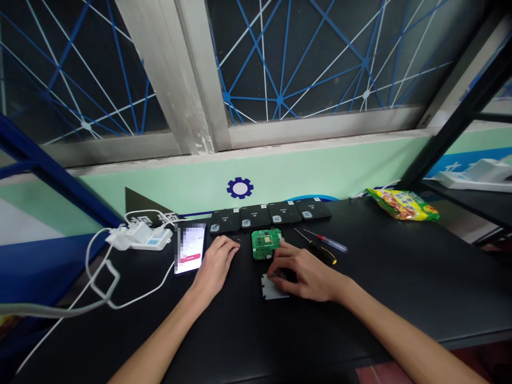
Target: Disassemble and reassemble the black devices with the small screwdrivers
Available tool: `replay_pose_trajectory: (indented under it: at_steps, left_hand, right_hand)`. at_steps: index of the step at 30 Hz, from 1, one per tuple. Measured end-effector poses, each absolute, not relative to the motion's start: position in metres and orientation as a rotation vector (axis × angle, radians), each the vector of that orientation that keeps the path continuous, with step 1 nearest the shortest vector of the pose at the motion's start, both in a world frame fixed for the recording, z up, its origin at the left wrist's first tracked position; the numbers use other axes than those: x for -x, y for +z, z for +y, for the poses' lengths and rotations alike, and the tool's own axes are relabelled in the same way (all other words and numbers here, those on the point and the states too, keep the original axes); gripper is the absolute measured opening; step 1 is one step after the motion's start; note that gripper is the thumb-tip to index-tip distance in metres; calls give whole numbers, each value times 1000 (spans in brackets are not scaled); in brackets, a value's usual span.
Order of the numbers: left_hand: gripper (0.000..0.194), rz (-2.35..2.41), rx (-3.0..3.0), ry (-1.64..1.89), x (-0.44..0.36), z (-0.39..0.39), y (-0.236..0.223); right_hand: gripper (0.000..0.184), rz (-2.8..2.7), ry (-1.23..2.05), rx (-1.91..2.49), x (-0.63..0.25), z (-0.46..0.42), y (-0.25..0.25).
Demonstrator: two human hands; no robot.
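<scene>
A green circuit board point(266, 242) sits in a black case on the dark table point(400, 288). My right hand point(304, 272) lies just in front of it, fingers curled down onto a thin grey metal plate point(272, 288). My left hand point(218, 261) rests flat on the table to the left of the board, fingers stretched out, holding nothing. Two screwdrivers, one with a black and yellow handle point(322, 252) and one with a clear handle point(330, 242), lie to the right of the board.
Several black device cases point(270, 214) line the wall. A lit phone point(190, 248) lies left of my left hand, a white power strip point(141, 237) with cables beyond it. A yellow snack bag point(404, 204) sits at the far right.
</scene>
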State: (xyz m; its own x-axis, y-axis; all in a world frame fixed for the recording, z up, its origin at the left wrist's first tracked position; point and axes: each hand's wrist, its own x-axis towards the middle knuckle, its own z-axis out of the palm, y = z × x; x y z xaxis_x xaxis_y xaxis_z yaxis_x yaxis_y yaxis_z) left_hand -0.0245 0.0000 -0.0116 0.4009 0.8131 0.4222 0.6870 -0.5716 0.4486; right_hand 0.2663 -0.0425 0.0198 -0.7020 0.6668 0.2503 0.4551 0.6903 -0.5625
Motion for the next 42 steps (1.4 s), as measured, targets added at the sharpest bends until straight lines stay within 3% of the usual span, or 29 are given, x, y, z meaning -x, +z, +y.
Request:
replay_pose_trajectory:
  at_steps: [10, 13, 17, 23, 42]
  left_hand:
    - [27, 1317, -2339, 999, 22, -2, -9]
    - [19, 1279, -1860, 1051, 18, -6, -1]
    - [24, 999, -1035, 1078, 13, -9, 10]
    - [9, 824, -419, 1088, 1, -11, 16]
    - [14, 862, -625, 1086, 3, -11, 5]
  right_hand:
    - [15, -2366, 517, 872, -266, -41, 15]
    - [17, -2236, 378, 1016, -268, -38, 12]
    - [17, -2073, 101, 1340, -275, -28, 5]
    - [10, -2003, -291, 1745, -293, -13, -13]
    - [5, -1989, -162, 2080, -294, -18, -13]
